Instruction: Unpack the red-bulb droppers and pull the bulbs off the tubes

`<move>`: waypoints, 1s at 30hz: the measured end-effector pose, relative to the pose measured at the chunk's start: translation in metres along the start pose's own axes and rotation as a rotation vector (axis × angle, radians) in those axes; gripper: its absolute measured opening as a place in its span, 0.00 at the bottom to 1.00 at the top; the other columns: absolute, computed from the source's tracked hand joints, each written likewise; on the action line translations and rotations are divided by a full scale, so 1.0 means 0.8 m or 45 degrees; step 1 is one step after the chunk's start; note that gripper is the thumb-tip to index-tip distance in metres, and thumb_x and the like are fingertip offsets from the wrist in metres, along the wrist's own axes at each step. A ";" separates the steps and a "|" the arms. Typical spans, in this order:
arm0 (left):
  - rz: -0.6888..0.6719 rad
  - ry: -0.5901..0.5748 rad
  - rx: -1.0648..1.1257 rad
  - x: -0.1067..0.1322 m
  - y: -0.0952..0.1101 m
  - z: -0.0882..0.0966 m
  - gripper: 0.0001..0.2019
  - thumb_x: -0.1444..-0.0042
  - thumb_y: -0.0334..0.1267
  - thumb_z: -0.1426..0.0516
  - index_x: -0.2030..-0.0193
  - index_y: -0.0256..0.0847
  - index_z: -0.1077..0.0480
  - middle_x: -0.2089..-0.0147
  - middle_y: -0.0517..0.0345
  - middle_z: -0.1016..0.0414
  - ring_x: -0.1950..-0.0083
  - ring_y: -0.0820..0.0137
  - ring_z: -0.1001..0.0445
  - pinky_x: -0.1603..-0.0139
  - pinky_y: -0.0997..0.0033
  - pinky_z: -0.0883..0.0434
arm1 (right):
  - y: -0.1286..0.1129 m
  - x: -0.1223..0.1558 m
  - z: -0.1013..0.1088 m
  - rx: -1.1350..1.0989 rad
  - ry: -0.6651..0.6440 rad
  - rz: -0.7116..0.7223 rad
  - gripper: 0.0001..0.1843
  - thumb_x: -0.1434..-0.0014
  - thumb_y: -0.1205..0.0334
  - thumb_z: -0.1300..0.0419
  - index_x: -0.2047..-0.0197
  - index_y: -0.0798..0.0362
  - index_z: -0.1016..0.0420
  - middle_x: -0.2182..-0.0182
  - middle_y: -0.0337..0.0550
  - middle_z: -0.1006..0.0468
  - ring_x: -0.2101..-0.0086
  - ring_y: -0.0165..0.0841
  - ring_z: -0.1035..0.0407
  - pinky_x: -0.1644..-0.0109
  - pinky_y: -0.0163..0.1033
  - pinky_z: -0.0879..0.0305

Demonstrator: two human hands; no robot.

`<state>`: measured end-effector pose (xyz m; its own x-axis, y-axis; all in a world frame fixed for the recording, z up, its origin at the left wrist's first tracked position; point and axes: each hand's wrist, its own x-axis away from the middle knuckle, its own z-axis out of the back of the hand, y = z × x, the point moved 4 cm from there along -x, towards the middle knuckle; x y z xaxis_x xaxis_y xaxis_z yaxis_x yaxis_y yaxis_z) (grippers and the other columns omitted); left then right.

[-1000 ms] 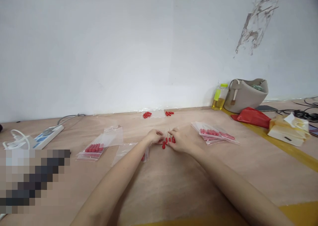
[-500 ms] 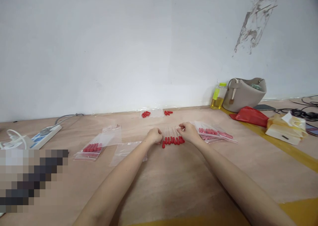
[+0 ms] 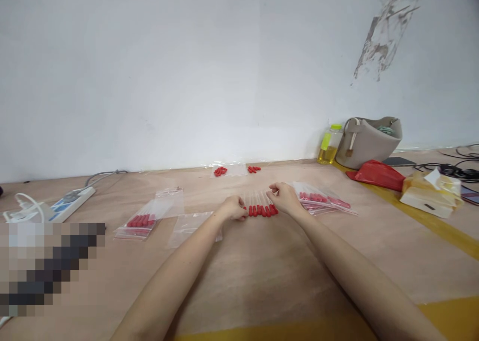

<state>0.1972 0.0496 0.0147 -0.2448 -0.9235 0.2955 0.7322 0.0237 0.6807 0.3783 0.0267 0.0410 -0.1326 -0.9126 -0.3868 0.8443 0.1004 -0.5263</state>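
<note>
Several droppers (image 3: 258, 210) with red rubber bulbs and clear tubes lie side by side in a row on the table, bulbs toward me. At the row's left end my left hand (image 3: 235, 208) is closed in a pinch on the bulb of the outermost dropper, mostly covering it. My right hand (image 3: 282, 197) has its thumb and fingers bent together around the tubes at the right end. Behind its wrist lie clear zip bags holding red-bulbed droppers (image 3: 314, 198). A flat clear zip bag (image 3: 187, 227) rests beside my left forearm.
More bagged droppers (image 3: 140, 221) lie at the left, near a power strip (image 3: 75, 203). Loose red bulbs (image 3: 220, 171) sit on plastic by the wall. A bottle (image 3: 328, 146), a grey bag (image 3: 368, 144), a red pouch (image 3: 377, 176) and a tissue pack (image 3: 430, 193) stand right.
My left hand has come down slightly toward the bulbs. The leftmost dropper, which stuck out toward me, has been pushed back nearly level with the others. My right hand stays in place.
</note>
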 end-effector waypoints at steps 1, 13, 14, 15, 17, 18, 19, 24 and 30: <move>-0.014 -0.010 0.008 -0.003 0.000 -0.001 0.19 0.58 0.32 0.39 0.57 0.33 0.36 0.67 0.50 0.23 0.73 0.71 0.25 0.75 0.78 0.31 | -0.001 0.000 0.001 0.001 0.001 0.005 0.15 0.49 0.62 0.45 0.58 0.60 0.27 0.65 0.48 0.24 0.66 0.31 0.32 0.61 0.34 0.39; -0.402 0.322 -0.202 0.048 -0.014 0.058 0.15 0.50 0.41 0.45 0.55 0.38 0.31 0.58 0.49 0.26 0.55 0.63 0.29 0.53 0.68 0.35 | -0.028 0.022 0.001 -0.061 -0.037 0.138 0.12 0.47 0.64 0.46 0.61 0.57 0.26 0.66 0.45 0.24 0.64 0.31 0.31 0.61 0.33 0.39; -0.460 0.348 -0.233 0.061 -0.023 0.070 0.14 0.48 0.41 0.46 0.57 0.39 0.30 0.56 0.50 0.26 0.54 0.63 0.30 0.51 0.67 0.36 | -0.037 0.029 -0.004 -0.106 -0.073 0.192 0.12 0.47 0.65 0.47 0.62 0.57 0.26 0.67 0.45 0.24 0.66 0.30 0.31 0.62 0.33 0.39; -0.593 0.385 -0.341 0.075 -0.031 0.081 0.13 0.46 0.42 0.49 0.59 0.40 0.29 0.57 0.51 0.26 0.54 0.63 0.30 0.51 0.66 0.36 | -0.046 0.038 -0.009 -0.161 -0.129 0.262 0.11 0.47 0.66 0.48 0.63 0.56 0.26 0.68 0.43 0.24 0.67 0.29 0.31 0.63 0.32 0.39; -0.754 0.429 -0.478 0.104 -0.054 0.099 0.16 0.43 0.44 0.53 0.58 0.41 0.28 0.56 0.52 0.27 0.54 0.64 0.30 0.50 0.66 0.36 | -0.067 0.056 -0.024 -0.228 -0.274 0.404 0.10 0.49 0.68 0.47 0.67 0.55 0.25 0.71 0.42 0.24 0.69 0.29 0.32 0.64 0.31 0.39; -0.764 0.410 -0.528 0.115 -0.067 0.104 0.16 0.42 0.44 0.54 0.56 0.42 0.29 0.54 0.53 0.27 0.52 0.65 0.31 0.49 0.66 0.36 | -0.078 0.065 -0.031 -0.237 -0.312 0.465 0.10 0.51 0.70 0.46 0.67 0.55 0.24 0.71 0.42 0.24 0.69 0.29 0.32 0.63 0.31 0.39; -0.761 0.417 -0.564 0.124 -0.079 0.108 0.17 0.42 0.45 0.54 0.55 0.44 0.29 0.52 0.54 0.28 0.51 0.64 0.31 0.48 0.65 0.37 | -0.088 0.073 -0.039 -0.254 -0.344 0.526 0.11 0.51 0.72 0.46 0.67 0.55 0.24 0.70 0.42 0.24 0.68 0.29 0.32 0.62 0.31 0.39; -0.735 0.303 -0.605 0.137 -0.118 0.096 0.19 0.43 0.47 0.53 0.46 0.49 0.35 0.43 0.59 0.35 0.42 0.63 0.38 0.42 0.60 0.41 | -0.123 0.085 -0.077 -0.235 -0.416 0.675 0.14 0.50 0.75 0.49 0.68 0.53 0.23 0.71 0.41 0.26 0.69 0.29 0.34 0.63 0.32 0.41; -0.779 0.263 -0.500 0.127 -0.129 0.081 0.20 0.42 0.46 0.53 0.44 0.46 0.38 0.42 0.55 0.37 0.40 0.63 0.41 0.40 0.57 0.43 | -0.140 0.075 -0.109 -0.283 -0.426 0.620 0.12 0.50 0.73 0.48 0.70 0.53 0.23 0.68 0.41 0.25 0.65 0.30 0.33 0.60 0.33 0.40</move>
<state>0.0555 -0.0217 0.0175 -0.5847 -0.7819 -0.2163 0.6861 -0.6189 0.3824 0.2304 -0.0044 0.0108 0.4398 -0.8122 -0.3832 0.6339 0.5830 -0.5082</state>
